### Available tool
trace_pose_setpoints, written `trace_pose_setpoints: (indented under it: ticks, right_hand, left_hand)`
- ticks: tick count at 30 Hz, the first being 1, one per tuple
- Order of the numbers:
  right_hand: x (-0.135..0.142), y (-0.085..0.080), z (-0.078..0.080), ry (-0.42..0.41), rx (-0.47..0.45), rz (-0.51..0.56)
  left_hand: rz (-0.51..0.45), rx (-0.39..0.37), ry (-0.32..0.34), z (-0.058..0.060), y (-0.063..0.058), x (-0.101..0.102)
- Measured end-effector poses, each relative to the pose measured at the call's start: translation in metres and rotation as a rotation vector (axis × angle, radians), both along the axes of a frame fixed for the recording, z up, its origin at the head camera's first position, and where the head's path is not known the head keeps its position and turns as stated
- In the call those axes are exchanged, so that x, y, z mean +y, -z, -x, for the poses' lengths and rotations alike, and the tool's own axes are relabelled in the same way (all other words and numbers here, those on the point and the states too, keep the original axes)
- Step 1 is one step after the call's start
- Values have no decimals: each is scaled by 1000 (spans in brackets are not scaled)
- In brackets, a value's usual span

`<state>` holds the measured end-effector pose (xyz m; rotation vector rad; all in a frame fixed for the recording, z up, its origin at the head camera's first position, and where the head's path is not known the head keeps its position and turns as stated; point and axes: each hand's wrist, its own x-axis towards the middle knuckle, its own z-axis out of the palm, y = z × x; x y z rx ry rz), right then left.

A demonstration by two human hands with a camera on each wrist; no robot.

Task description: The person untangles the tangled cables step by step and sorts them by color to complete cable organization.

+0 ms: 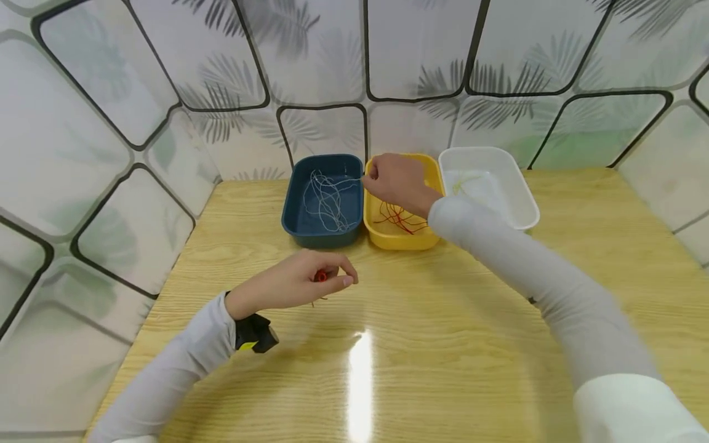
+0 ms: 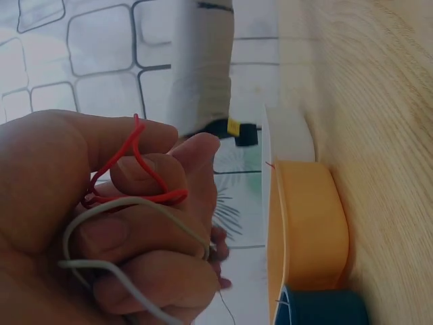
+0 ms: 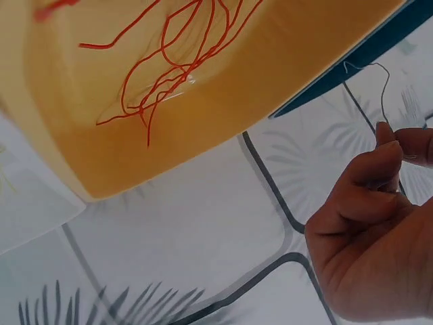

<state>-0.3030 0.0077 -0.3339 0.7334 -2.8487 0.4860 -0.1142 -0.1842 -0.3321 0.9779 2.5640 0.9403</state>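
Observation:
My left hand [image 1: 299, 280] is over the table in front of the bins, its fingers curled round a red string [image 2: 139, 159] and a greyish-white string [image 2: 135, 281]. Up at the bins, my right hand [image 1: 401, 181] pinches a thin white string [image 3: 387, 95] between thumb and fingertip, above the left side of the yellow bin [image 1: 401, 242]. That string leads toward the dark blue bin [image 1: 324, 240], where a loose tangle of white strings [image 1: 327, 197] lies. Red strings [image 3: 162, 88] lie in the yellow bin, partly covered by my right hand in the head view.
A white bin [image 1: 487, 187] with some pale yellow strings [image 1: 462, 183] stands at the right of the row. The three bins stand side by side against a patterned cloth wall [image 1: 410, 49] on a wooden table [image 1: 443, 344]. Another cloth wall [image 1: 94, 246] rises on the left.

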Motion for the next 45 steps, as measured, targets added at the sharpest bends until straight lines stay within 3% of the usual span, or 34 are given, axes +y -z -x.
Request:
trace_pose_setpoints:
  ticks: [4,9,13,17,25,29,35,42,45]
  right_hand:
    - [-18,6,7,-10,38,-115]
    - [-24,13,13,6,2,-222]
    - [-32,19,12,-49,20,-263]
    - [-38,24,7,-128,21,-245]
    - [-32,24,-1,-186,10,-106]
    - [-27,18,-12,-221,6,-77]
    - [2,6,-43,-209,-19,-96]
    - [44,-18,-65,-181,-71,-53]
    - [68,-26,-78,-176,-42,-27]
  left_hand:
    - [23,2,6,-2,-2,4]
    - [50,23,40,-3,-6,10]
    - [57,32,66,-1,-8,11]
    - [57,29,85,0,-8,14]
    - [69,36,137,4,-8,24]
    - [66,34,135,4,-7,27]
    - [14,9,127,6,-1,36]
    - [-67,2,32,8,0,42]
    - [-107,-11,-11,9,-2,47]
